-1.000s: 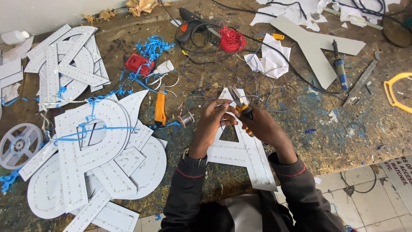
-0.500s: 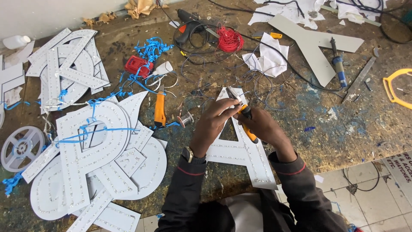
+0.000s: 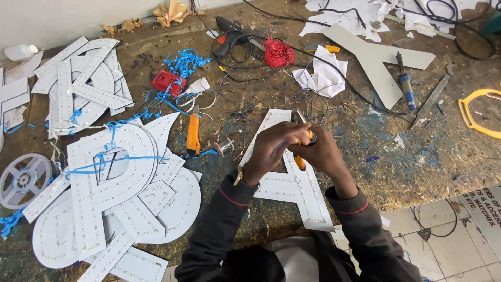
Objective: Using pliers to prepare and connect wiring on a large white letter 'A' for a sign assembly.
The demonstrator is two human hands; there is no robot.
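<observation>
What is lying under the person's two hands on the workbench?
A white A-shaped letter panel lies flat on the bench beneath the left hand and right hand, which hold yellow-handled pliers. The hands cover the letter's upper middle, so what the plier tips touch there is hidden.

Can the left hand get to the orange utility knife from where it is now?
Probably yes. The orange utility knife lies in the open on the bench, left of the left hand, with only thin wires and a small spool between. The hand would have to leave the yellow-handled tool first.

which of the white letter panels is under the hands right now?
The A-shaped panel at the bench's near edge, lying flat and alone. Both hands, left hand and right hand, work over its apex. The Y-shaped panel lies far right; the others are stacked at left.
</observation>
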